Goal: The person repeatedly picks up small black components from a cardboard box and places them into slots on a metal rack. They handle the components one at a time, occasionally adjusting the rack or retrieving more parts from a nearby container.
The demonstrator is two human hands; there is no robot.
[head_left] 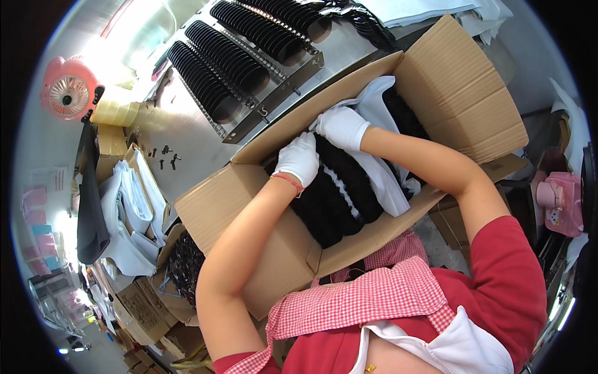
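Observation:
An opened cardboard box [286,252] stands tilted in front of me, with several black fuzzy bundles [324,218] packed in rows inside. Thin white sheets [381,181] lie between and over the bundles. My left hand [299,161], in a white glove, rests flat on the bundles at the box's far left, fingers stretched forward. My right hand [342,128], also gloved in white, is beside it at the far wall. Its fingers are curled at the edge of a white sheet; their tips are partly hidden.
Behind the box, a metal table holds racks of dark curved pieces [227,68], small black parts [165,153] and a tape roll [115,109]. A pink fan [70,87] is at the far left. White sheets in a carton [134,206] stand left; a pink bag [560,202] is right.

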